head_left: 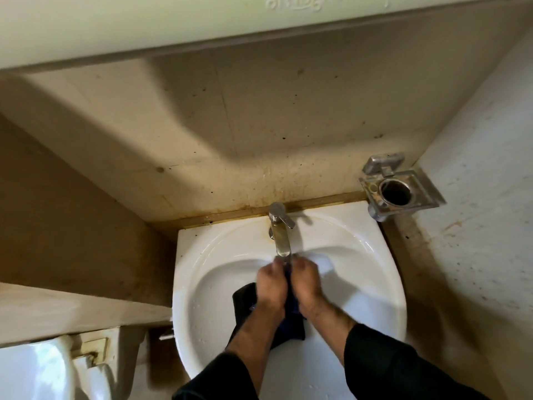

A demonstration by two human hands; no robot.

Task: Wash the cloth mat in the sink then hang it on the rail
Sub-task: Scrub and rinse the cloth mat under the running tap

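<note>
A dark cloth mat (243,298) with some blue on it hangs down inside the white sink (202,284). My left hand (271,287) and my right hand (305,284) grip its upper part side by side, fingers curled round the fabric, right under the spout of the metal tap (281,232). Most of the cloth is hidden behind my hands and forearms. I cannot tell whether water is running. No rail is in view.
A metal holder (401,186) with a round opening is fixed to the wall at the right of the sink. A white toilet cistern (37,368) stands at the lower left. Stained beige walls close in behind and on both sides.
</note>
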